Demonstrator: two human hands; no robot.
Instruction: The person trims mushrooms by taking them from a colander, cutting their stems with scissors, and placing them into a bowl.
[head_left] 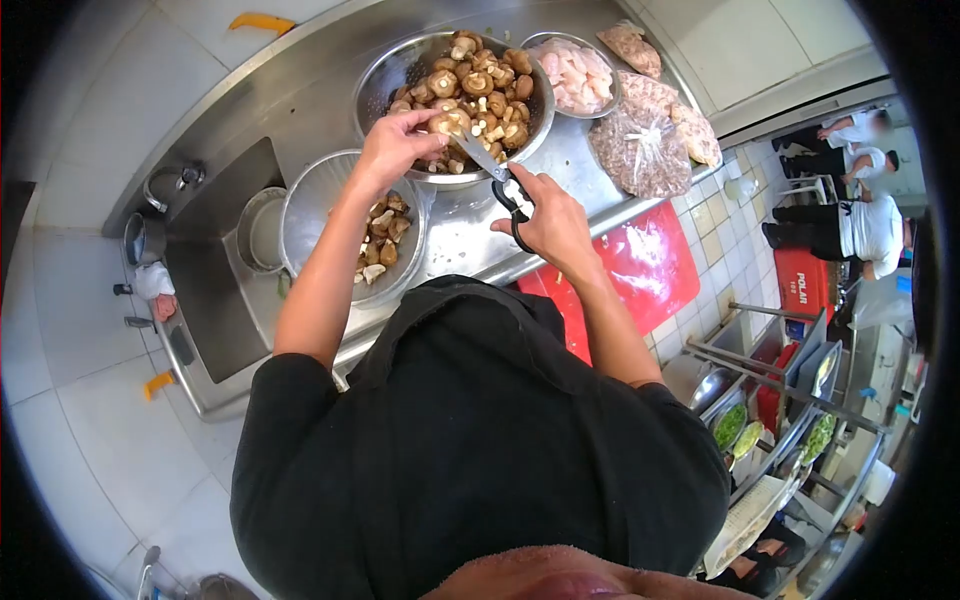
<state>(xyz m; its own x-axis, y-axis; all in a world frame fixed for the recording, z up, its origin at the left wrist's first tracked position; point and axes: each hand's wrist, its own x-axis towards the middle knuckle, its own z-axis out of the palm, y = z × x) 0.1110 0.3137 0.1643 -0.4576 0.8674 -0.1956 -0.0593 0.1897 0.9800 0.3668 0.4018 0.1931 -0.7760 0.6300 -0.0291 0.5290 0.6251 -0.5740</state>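
Note:
My left hand (393,148) pinches a brown mushroom (449,123) over the near left part of a steel colander (373,80) heaped with whole mushrooms. In my right hand (552,218) is a pair of scissors (512,200) with black handles. The blades point up and left, their tips close to the held mushroom; whether they touch it I cannot tell. Below my left forearm stands a second bowl (308,215), its cut mushroom pieces (383,240) partly hidden by that arm.
Beside the colander are a bowl of pale raw meat (577,75) and bags of minced meat (645,145). A sink (215,290) with a faucet (170,185) and pot (262,230) lies left. A red board (650,265) is at right; several people (870,225) stand beyond.

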